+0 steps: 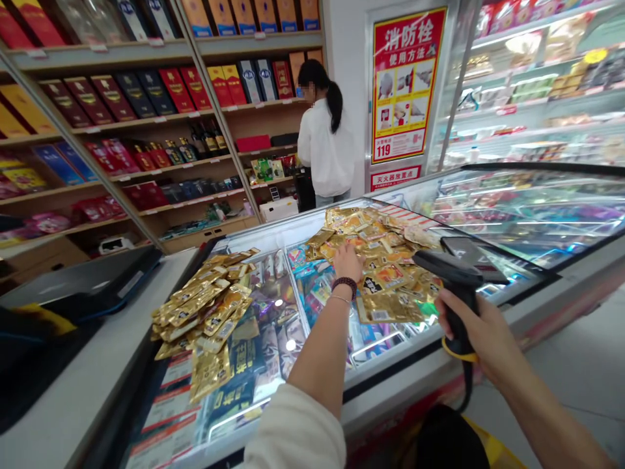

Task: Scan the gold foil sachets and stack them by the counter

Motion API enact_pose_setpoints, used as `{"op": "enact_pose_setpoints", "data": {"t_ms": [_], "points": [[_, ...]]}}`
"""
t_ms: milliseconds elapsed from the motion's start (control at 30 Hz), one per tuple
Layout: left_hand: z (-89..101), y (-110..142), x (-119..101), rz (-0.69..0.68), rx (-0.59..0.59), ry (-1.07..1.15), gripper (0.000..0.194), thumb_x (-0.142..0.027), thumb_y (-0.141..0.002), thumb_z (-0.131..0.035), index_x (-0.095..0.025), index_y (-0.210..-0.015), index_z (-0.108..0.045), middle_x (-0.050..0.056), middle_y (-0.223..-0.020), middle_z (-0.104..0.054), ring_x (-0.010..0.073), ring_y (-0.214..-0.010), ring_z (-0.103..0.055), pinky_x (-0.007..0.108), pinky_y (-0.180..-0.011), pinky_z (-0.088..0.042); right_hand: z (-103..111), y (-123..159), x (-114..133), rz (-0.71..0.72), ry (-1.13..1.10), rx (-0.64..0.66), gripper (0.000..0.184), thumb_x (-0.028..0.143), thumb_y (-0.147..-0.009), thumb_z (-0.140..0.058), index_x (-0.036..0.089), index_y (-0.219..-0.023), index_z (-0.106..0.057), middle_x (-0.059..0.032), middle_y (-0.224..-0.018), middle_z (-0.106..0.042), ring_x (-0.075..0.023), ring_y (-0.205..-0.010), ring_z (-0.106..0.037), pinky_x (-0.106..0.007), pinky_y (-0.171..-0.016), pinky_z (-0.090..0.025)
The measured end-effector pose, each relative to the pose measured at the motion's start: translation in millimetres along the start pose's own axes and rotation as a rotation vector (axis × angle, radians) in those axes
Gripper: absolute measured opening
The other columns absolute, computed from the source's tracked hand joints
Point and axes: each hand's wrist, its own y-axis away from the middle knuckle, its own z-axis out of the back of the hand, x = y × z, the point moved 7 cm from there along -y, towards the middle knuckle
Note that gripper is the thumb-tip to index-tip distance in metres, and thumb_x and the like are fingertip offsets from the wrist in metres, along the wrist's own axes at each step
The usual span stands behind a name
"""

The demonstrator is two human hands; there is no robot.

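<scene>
Our right hand [481, 329] grips a black, gun-shaped plastic scanner [452, 268]. Our left hand [348, 262] is at flat, shiny gold foil packets [390, 273]; we can't tell its grip.

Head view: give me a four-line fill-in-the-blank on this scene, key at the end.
The right hand holds a scanner that is mostly ____.
The left hand is at a pile of packets wrapped in shiny ____.
The person in the background wears a ____ top.
The large number on the red poster reads ____.
Missing words: black; gold; white; 119.
</scene>
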Motion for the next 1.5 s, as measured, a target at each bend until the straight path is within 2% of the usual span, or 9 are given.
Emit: {"op": "enact_pose_setpoints", "data": {"t_ms": [167,267,400,533,767,900,1033,1300,1500], "points": [[-2.1,-3.0,11.5,0.086,0.015,0.050,0.053,-0.048,-0.078,-0.070,-0.022,-0.123,-0.061,0.013,-0.132,-0.056,0.0328,-0.126,-0.047,0.046,-0.106,-0.036,-7.8,-4.0,1.1,-0.006,-0.091,-0.026,0.039,0.052,-0.071,-0.079,0.019,-0.081,-0.059,0.0030,-0.063,-0.056,-0.0092,-0.042,-0.047,-0.020,-0.036,-0.037],[0.8,-3.4,12.0,0.024,-0.054,0.157,0.050,-0.044,-0.072,-0.077,-0.020,-0.114,-0.064,0.013,-0.123,-0.063,0.0323,-0.119,-0.053,0.046,-0.102,-0.040,-11.8,-5.5,-1.7,-0.039,-0.135,-0.034,0.039,0.051,-0.070,-0.079,0.020,-0.084,-0.059,0.0033,-0.065,-0.057,-0.0092,-0.042,-0.046,-0.021,-0.036,-0.037],[4.0,-0.5,17.6,-0.023,-0.128,0.471,0.038,-0.031,-0.072,-0.078,-0.017,-0.105,-0.065,0.010,-0.103,-0.071,0.0255,-0.099,-0.065,0.040,-0.093,-0.048,-17.8,-7.2,-7.1,-0.081,-0.173,-0.021,0.045,0.051,-0.066,-0.081,0.019,-0.090,-0.060,0.0034,-0.064,-0.056,-0.0100,-0.042,-0.046,-0.021,-0.035,-0.035],[9.8,6.3,33.0,0.025,-0.174,0.821,0.043,-0.028,-0.070,-0.079,-0.017,-0.108,-0.062,0.009,-0.102,-0.073,0.0213,-0.093,-0.068,0.037,-0.088,-0.053,-22.5,-7.4,-9.2,-0.105,-0.198,-0.008,0.048,0.051,-0.064,-0.082,0.019,-0.091,-0.060,0.0038,-0.062,-0.055,-0.0104,-0.042,-0.046,-0.021,-0.034,-0.034],[44.5,48.9,82.6,0.137,-0.147,1.231,0.048,-0.031,-0.061,-0.085,-0.014,-0.099,-0.062,0.013,-0.101,-0.073,0.0240,-0.090,-0.071,0.041,-0.085,-0.056,-53.8,8.3,-12.5,-0.108,-0.100,0.130,0.043,0.054,-0.069,-0.078,0.019,-0.080,-0.057,0.0030,-0.059,-0.056,-0.0093,-0.040,-0.044,-0.021,-0.036,-0.035],[79.7,77.7,120.8,0.219,-0.224,1.288,0.058,-0.035,-0.051,-0.090,-0.015,-0.098,-0.061,0.009,-0.092,-0.075,0.0240,-0.083,-0.072,0.045,-0.085,-0.057,-92.2,28.3,-8.7,-0.063,-0.006,0.266,0.041,0.056,-0.074,-0.074,0.019,-0.075,-0.055,0.0037,-0.051,-0.053,-0.0106,-0.039,-0.044,-0.022,-0.037,-0.036],[107.9,95.5,142.5,0.267,-0.241,1.314,0.054,-0.037,-0.053,-0.089,-0.015,-0.096,-0.065,0.009,-0.091,-0.075,0.0236,-0.084,-0.072,0.042,-0.083,-0.058,-128.8,48.8,7.7,0.025,0.101,0.350,0.042,0.059,-0.079,-0.067,0.021,-0.070,-0.052,0.0043,-0.046,-0.050,-0.0113,-0.038,-0.043,-0.023,-0.039,-0.038],[134.7,107.3,149.1,0.221,-0.348,1.371,0.051,-0.043,-0.057,-0.087,-0.016,-0.097,-0.068,0.009,-0.094,-0.075,0.0212,-0.083,-0.072,0.035,-0.080,-0.057,-165.9,72.9,38.7,0.151,0.261,0.360,0.040,0.062,-0.081,-0.059,0.023,-0.073,-0.051,0.0045,-0.044,-0.050,-0.0145,-0.038,-0.046,-0.027,-0.042,-0.039],[140.9,112.3,149.7,0.225,-0.384,1.333,0.049,-0.042,-0.060,-0.085,-0.016,-0.097,-0.066,0.005,-0.085,-0.073,0.0162,-0.075,-0.069,0.030,-0.074,-0.056,-176.9,78.5,37.7,0.138,0.290,0.410,0.038,0.061,-0.080,-0.059,0.024,-0.077,-0.051,0.0046,-0.045,-0.052,-0.0163,-0.039,-0.049,-0.028,-0.044,-0.041]]}}
